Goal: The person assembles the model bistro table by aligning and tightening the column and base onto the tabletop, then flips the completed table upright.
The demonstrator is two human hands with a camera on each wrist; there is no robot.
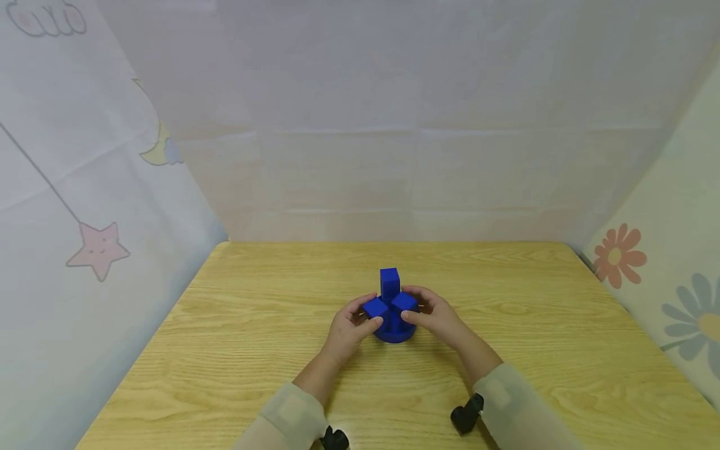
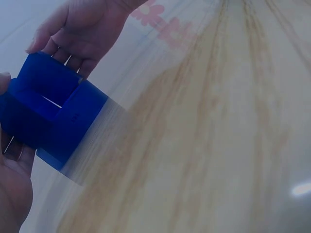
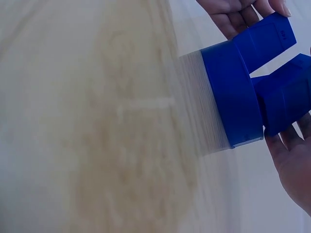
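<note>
Wooden table, fabric walls close on three sides. Left hand and right hand grip blue block puzzle mid-table, bare wood around.

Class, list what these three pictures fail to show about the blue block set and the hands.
- Head view: the blue block set is small, and the left hand and right hand cover its sides.
- Left wrist view: the set's near edge is smeared.
- Right wrist view: the round base has a blurred edge, and the frame cuts off both hands.
</note>
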